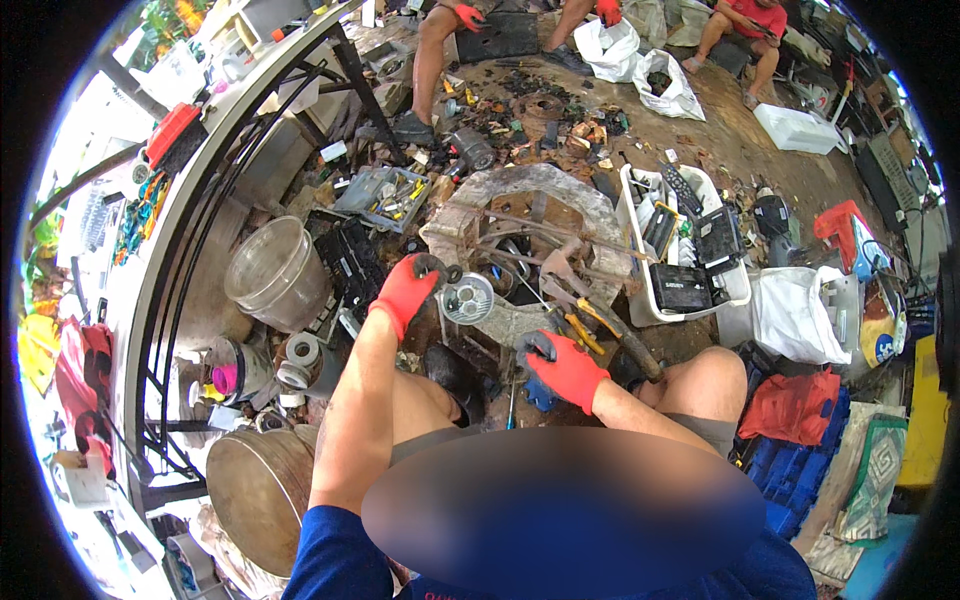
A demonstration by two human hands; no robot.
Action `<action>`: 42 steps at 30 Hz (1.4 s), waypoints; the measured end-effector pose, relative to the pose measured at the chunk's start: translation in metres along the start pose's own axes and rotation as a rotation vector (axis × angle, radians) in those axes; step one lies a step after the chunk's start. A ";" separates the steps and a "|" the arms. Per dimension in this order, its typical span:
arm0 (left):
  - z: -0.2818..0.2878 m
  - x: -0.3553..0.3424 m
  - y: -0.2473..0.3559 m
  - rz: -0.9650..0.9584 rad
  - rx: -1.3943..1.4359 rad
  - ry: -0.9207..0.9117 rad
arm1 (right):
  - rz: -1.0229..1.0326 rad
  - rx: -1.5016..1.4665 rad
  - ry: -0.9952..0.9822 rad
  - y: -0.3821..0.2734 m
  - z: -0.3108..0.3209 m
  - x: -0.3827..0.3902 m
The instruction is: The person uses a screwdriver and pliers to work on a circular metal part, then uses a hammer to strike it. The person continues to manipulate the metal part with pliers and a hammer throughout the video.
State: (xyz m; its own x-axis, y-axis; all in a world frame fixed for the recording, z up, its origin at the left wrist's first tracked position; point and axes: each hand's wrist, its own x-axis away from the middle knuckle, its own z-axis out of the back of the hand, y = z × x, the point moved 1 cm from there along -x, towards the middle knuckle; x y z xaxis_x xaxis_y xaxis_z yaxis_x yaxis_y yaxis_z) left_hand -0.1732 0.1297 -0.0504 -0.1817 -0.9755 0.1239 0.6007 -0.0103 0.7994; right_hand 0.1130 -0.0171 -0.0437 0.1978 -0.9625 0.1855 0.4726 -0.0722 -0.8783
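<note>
My left hand (408,290), in a red glove with dark fingers, is curled closed beside a round grey slotted part (467,300). A small dark piece (453,272) shows at its fingertips, too small to name. My right hand (562,368), gloved alike, is closed in front of the work block; whatever lies in its fingers is hidden. Just beyond it lie pliers with yellow handles (600,316) and a screwdriver with a yellow-and-black handle (582,332). Both lie on or against a worn, pale block (480,185) bearing metal bars.
A white bin (632,290) of black electronic parts stands right of the block. Left are a clear bucket (280,275), a grey tool tray (385,195) and a long table (150,290). Scrap covers the ground ahead. Two other people sit at the far side, near white sacks (668,85).
</note>
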 end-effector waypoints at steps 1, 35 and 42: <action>-0.001 0.004 0.017 0.095 0.224 -0.073 | 0.042 -0.111 0.024 0.010 0.001 -0.004; -0.068 0.052 0.025 0.211 -0.643 0.210 | -0.126 -0.509 -0.355 0.011 -0.011 0.005; -0.066 0.044 0.024 0.281 -0.539 0.122 | -0.052 -0.373 -0.316 0.019 -0.009 0.005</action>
State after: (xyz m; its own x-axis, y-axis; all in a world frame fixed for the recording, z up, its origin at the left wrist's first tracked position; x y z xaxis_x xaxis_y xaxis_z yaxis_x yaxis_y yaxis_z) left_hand -0.1155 0.0717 -0.0650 0.1119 -0.9748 0.1932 0.9270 0.1724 0.3330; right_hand 0.1149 -0.0253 -0.0633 0.4608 -0.8327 0.3070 0.1606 -0.2620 -0.9516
